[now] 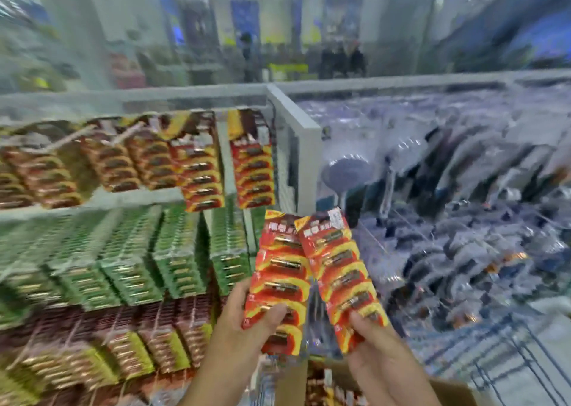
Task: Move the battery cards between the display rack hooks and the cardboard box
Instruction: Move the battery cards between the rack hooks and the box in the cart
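Down at the bottom edge sat the cardboard box (445, 390), its brown flap just showing with red packs blurred inside. Right above it, both hands were up and busy. The left hand (244, 322) gripped one red battery card (282, 285) by its lower half, thumb pressed across the front, fingers curled behind. The right hand (375, 340) pinched a second battery card (340, 269) at its bottom corner, thumb on the face. And look at those cards: long red strips with yellow flame curves, a column of dark gold-tipped cells sealed one under another in clear blisters, a yellow corner flash and white lettering on the header. The two tops touched and overlapped; the bottoms splayed apart in a narrow V.

Just behind, on the display rack (290, 118), rows of the same red cards (253, 170) hung from hooks along the top tier. Below them came green cards (173, 251), then brown-and-yellow cards (148, 340), all smeared by motion. To the right, shower heads (346, 170) in clear bags hung on another panel. Far off, the shop floor was a blur.
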Available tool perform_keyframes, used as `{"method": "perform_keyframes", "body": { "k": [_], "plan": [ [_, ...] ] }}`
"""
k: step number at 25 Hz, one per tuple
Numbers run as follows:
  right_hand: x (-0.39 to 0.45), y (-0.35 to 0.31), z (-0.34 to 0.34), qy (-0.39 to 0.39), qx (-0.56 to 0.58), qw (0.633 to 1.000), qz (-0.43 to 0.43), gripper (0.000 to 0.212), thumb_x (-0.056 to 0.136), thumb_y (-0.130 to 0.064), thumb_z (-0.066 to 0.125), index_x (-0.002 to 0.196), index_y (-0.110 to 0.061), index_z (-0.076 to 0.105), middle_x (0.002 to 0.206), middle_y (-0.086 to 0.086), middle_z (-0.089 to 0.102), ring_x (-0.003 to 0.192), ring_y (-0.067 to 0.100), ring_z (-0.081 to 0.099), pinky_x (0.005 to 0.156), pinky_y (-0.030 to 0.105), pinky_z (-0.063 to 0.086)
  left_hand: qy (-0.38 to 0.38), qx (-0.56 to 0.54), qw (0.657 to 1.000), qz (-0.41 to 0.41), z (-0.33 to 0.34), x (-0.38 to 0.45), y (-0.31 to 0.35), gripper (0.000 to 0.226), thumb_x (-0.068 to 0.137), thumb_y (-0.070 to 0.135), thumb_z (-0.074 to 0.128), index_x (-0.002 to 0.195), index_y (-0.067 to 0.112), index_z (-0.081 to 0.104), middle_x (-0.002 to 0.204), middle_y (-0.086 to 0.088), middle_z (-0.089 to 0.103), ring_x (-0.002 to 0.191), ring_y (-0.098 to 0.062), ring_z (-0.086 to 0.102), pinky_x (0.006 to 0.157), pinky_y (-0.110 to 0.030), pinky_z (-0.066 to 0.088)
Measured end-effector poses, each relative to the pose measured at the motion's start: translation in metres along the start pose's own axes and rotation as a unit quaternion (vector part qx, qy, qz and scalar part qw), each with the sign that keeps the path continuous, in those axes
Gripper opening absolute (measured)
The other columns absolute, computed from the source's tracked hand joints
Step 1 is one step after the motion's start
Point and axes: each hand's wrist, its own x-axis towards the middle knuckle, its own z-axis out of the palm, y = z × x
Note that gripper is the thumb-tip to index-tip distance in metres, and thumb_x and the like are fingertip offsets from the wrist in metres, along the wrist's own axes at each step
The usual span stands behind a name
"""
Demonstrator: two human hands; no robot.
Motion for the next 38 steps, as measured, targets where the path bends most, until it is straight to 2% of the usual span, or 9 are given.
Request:
{"method": "perform_keyframes", "body": {
  "k": [2, 6, 10, 13, 15, 18, 23, 30, 38],
  "plan": [
    [0.002, 0.005, 0.023, -0.019, -0.010, 1.000, 0.002, 0.112, 0.025, -0.017, 0.108, 0.128, -0.005, 0.066, 0.114, 0.016, 0.073, 0.089, 0.028, 0.071, 0.064, 0.027, 0.058, 0.045, -0.003, 0.999, 0.030, -0.012, -0.010, 0.012, 0.053, 0.070, 0.026, 0.081, 0.120, 0.028, 0.062, 0.099, -0.001, 0.081, 0.085, -0.020, 0.078, 0.064, -0.036, 0.061],
    [0.011, 0.012, 0.072, -0.060, -0.010, 0.998, 0.020, 0.056, 0.072, -0.004, 0.080, 0.127, -0.006, 0.066, 0.114, 0.017, 0.076, 0.089, 0.026, 0.074, 0.071, 0.032, 0.057, 0.120, -0.012, 0.989, 0.089, -0.034, -0.012, 0.037, 0.045, 0.080, 0.030, 0.081, 0.120, 0.036, 0.062, 0.104, 0.005, 0.080, 0.093, -0.018, 0.078, 0.081, -0.045, 0.061],
    [0.028, 0.019, 0.115, -0.066, 0.001, 0.997, 0.029, 0.038, 0.093, -0.002, 0.064, 0.131, -0.003, 0.064, 0.122, 0.020, 0.073, 0.091, 0.026, 0.074, 0.072, 0.035, 0.061, 0.128, 0.000, 0.982, 0.142, -0.049, 0.002, 0.061, 0.056, 0.075, 0.039, 0.080, 0.126, 0.034, 0.059, 0.112, 0.004, 0.078, 0.097, -0.017, 0.077, 0.077, -0.038, 0.062],
    [0.050, 0.027, 0.134, -0.037, 0.005, 0.999, 0.034, 0.037, 0.089, -0.007, 0.070, 0.126, -0.002, 0.067, 0.126, 0.022, 0.071, 0.124, 0.040, 0.064, 0.110, 0.053, 0.049, 0.115, 0.009, 0.980, 0.163, -0.061, 0.022, 0.075, 0.048, 0.081, 0.033, 0.077, 0.125, 0.030, 0.060, 0.112, 0.001, 0.078, 0.097, -0.020, 0.077, 0.077, -0.044, 0.063],
    [0.064, 0.031, 0.142, -0.017, 0.008, 0.999, 0.030, 0.034, 0.088, -0.008, 0.072, 0.121, -0.002, 0.069, 0.126, 0.023, 0.071, 0.133, 0.042, 0.057, 0.120, 0.057, 0.037, 0.110, 0.017, 0.979, 0.169, -0.069, 0.038, 0.081, 0.041, 0.086, 0.028, 0.076, 0.124, 0.030, 0.060, 0.111, 0.003, 0.078, 0.099, -0.020, 0.077, 0.082, -0.049, 0.063],
    [0.082, 0.031, 0.150, 0.007, 0.005, 1.000, 0.013, 0.039, 0.087, -0.008, 0.073, 0.125, -0.003, 0.066, 0.123, 0.021, 0.073, 0.127, 0.039, 0.062, 0.117, 0.052, 0.042, 0.105, 0.031, 0.980, 0.169, -0.079, 0.060, 0.086, 0.038, 0.091, 0.024, 0.076, 0.125, 0.031, 0.060, 0.110, 0.004, 0.078, 0.097, -0.020, 0.077, 0.084, -0.051, 0.063],
    [0.101, 0.035, 0.156, 0.039, 0.001, 0.999, 0.005, 0.040, 0.088, -0.006, 0.072, 0.127, -0.002, 0.064, 0.117, 0.021, 0.075, 0.104, 0.034, 0.067, 0.085, 0.043, 0.052, 0.110, 0.033, 0.981, 0.154, -0.091, 0.092, 0.085, 0.038, 0.091, 0.028, 0.077, 0.121, 0.041, 0.058, 0.111, 0.011, 0.077, 0.102, -0.018, 0.075, 0.091, -0.051, 0.060],
    [0.123, 0.045, 0.147, 0.057, 0.003, 0.998, 0.003, 0.046, 0.087, -0.005, 0.072, 0.132, -0.006, 0.062, 0.120, 0.018, 0.075, 0.120, 0.034, 0.066, 0.113, 0.050, 0.046, 0.115, 0.026, 0.983, 0.144, -0.089, 0.114, 0.081, 0.040, 0.093, 0.022, 0.075, 0.128, 0.029, 0.058, 0.113, 0.003, 0.076, 0.092, -0.020, 0.078, 0.080, -0.049, 0.065],
    [0.152, 0.040, 0.159, 0.075, 0.018, 0.997, 0.010, 0.034, 0.094, -0.006, 0.070, 0.128, -0.006, 0.065, 0.115, 0.015, 0.077, 0.109, 0.027, 0.070, 0.091, 0.039, 0.055, 0.119, 0.044, 0.984, 0.124, -0.092, 0.141, 0.079, 0.031, 0.095, 0.029, 0.074, 0.124, 0.033, 0.063, 0.111, 0.008, 0.078, 0.100, -0.016, 0.076, 0.088, -0.050, 0.062]
  ]
}}
